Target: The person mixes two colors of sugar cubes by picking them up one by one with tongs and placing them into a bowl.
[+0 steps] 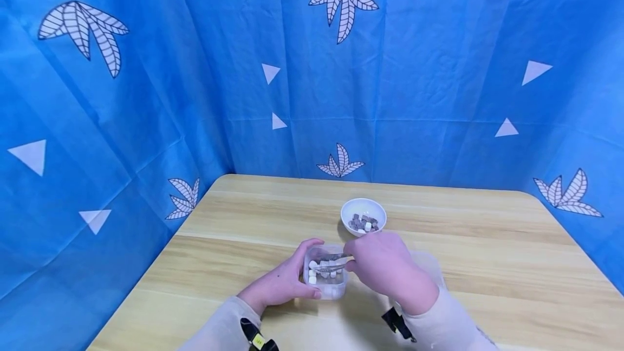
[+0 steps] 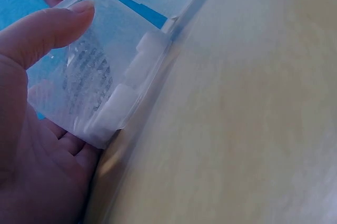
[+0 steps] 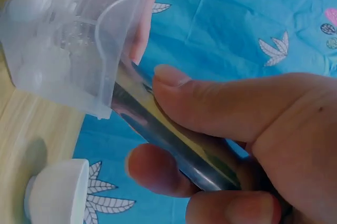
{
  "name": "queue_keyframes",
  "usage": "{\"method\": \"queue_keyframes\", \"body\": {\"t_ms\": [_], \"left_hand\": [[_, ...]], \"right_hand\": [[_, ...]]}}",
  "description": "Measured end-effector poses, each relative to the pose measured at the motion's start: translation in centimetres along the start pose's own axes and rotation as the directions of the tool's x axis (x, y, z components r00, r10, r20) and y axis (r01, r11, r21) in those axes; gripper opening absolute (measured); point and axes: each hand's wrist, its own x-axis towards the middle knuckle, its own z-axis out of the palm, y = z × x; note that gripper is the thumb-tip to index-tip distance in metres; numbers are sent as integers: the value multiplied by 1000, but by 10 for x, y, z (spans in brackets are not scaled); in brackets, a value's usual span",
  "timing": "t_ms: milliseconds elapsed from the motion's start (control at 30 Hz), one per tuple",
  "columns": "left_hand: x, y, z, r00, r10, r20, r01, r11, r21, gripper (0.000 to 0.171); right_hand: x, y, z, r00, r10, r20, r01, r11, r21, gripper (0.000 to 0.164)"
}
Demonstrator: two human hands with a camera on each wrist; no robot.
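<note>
In the head view a small clear plastic container (image 1: 331, 292) stands on the table, holding several white cubes (image 1: 312, 277). My left hand (image 1: 288, 279) grips it from the left side; the left wrist view shows the thumb (image 2: 58, 29) over its wall and the fingers beneath. My right hand (image 1: 387, 264) holds metal tongs (image 3: 174, 145) between thumb and fingers. Their two arms reach over the rim into the container, the tips down by the white cubes. Whether a cube sits between the tips I cannot tell.
Behind the right hand stands a white bowl (image 1: 348, 210) with several greyish-purple cubes (image 1: 358, 222) and a few white ones. Another clear plastic piece (image 1: 429, 264), perhaps a lid or box, lies partly hidden under the right forearm. A blue curtain (image 1: 414, 69) surrounds the wooden table (image 1: 263, 210).
</note>
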Motion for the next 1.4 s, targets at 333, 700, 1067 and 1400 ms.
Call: {"method": "queue_keyframes", "body": {"t_ms": [333, 700, 1067, 1400], "left_hand": [[0, -2, 1, 1000, 1, 9, -1, 1000, -12, 104], [0, 0, 0, 1000, -19, -24, 21, 995, 93, 101], [-1, 0, 1, 999, -30, -43, 34, 995, 92, 100], [-2, 2, 1, 998, -46, -43, 49, 996, 76, 102]], "right_hand": [[-1, 12, -3, 996, -77, -52, 80, 996, 51, 14], [-10, 38, -26, 977, -117, -178, 137, 985, 106, 12], [-13, 79, -31, 977, 0, -213, 28, 991, 132, 11], [-9, 88, -23, 985, 81, -151, -60, 989, 135, 12]]}}
